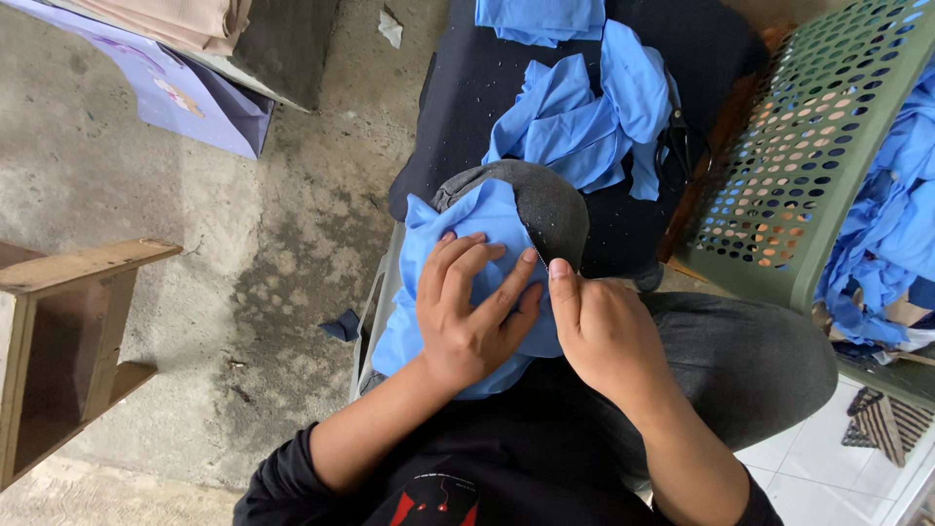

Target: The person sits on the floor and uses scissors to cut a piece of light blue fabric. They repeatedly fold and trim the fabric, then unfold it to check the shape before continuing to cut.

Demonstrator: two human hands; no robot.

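A bare wooden frame (58, 341) is seen at 9 o'clock. At centre, a crumpled light-blue cloth piece (443, 278) is pressed over the knee by the left hand (472, 312), fingers spread. The right hand (604, 326) is pinched closed on the cloth's edge. A perforated green plastic basket (808, 156) stands at 2 o'clock.

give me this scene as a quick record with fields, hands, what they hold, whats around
left hand: left hand spread flat on blue cloth over the knee
right hand: right hand pinching at the cloth edge, fingertips shut; too small to tell what it pinches
ahead: blue cloth pile on a dark seat
right side: green perforated basket
left side: wooden stool
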